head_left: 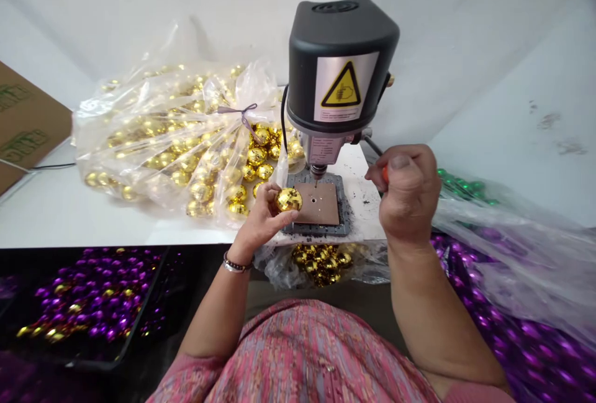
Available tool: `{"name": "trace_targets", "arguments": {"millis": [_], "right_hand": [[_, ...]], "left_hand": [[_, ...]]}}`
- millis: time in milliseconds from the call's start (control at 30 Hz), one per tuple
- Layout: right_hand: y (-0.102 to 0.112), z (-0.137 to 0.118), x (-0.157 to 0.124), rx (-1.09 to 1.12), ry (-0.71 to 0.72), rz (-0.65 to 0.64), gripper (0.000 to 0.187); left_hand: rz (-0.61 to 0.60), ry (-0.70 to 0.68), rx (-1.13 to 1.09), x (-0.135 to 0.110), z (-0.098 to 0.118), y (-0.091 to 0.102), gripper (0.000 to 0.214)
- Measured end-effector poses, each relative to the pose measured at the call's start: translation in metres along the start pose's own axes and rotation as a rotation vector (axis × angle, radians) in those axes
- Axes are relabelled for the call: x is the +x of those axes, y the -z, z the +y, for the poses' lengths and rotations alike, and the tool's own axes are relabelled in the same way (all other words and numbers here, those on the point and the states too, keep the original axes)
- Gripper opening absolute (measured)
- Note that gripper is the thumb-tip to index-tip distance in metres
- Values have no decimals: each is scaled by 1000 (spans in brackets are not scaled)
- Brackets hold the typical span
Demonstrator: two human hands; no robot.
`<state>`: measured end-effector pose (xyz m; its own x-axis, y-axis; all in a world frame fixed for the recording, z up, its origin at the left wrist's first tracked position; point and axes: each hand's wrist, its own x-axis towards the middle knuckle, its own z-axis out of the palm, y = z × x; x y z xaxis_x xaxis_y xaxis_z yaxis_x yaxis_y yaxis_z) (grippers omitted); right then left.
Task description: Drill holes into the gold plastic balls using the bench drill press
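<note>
Between the thumb and fingers of my left hand is a shiny gold mirror-tiled ball. It is held over the left part of a brown board on the base of a small drill press. The drill bit points down above the board, to the right of the ball and apart from it. My right hand is closed around the press's feed lever; a bit of its orange-red knob shows between the fingers.
A clear plastic bag of gold balls spills open left of the press. More gold balls lie in a bag below the table edge. Purple balls fill a black crate at lower left. Bagged purple balls and green ones are at right.
</note>
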<state>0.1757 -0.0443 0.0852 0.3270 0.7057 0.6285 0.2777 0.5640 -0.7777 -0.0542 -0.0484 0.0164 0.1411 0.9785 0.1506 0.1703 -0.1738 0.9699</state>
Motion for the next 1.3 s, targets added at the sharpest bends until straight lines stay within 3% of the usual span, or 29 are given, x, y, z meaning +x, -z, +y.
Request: {"name": "trace_targets", "arguments": {"millis": [100, 233, 367, 467, 600, 833, 1000, 1300], "right_hand": [[2, 0, -2, -2, 8, -21, 33], [2, 2, -3, -3, 20, -51, 33], [2, 4, -3, 30, 36, -49, 32], [3, 5, -4, 40, 27, -63, 30], [4, 4, -5, 57, 5, -88, 29], [5, 2, -6, 62, -18, -93, 30], [7, 1, -6, 60, -20, -116, 29], [9, -1, -5, 0, 46, -124, 25]], "left_hand": [[-48, 110, -114, 0, -11, -9, 50], [-6, 207, -188, 3, -24, -16, 56], [66, 144, 23, 11, -23, -21, 61], [92, 94, 198, 20, -19, -25, 53], [39, 81, 311, 29, -17, -31, 42], [4, 19, 507, 37, -22, -39, 47], [-5, -22, 595, 42, -15, -44, 53], [-176, -28, 592, 56, -8, -46, 48]]}}
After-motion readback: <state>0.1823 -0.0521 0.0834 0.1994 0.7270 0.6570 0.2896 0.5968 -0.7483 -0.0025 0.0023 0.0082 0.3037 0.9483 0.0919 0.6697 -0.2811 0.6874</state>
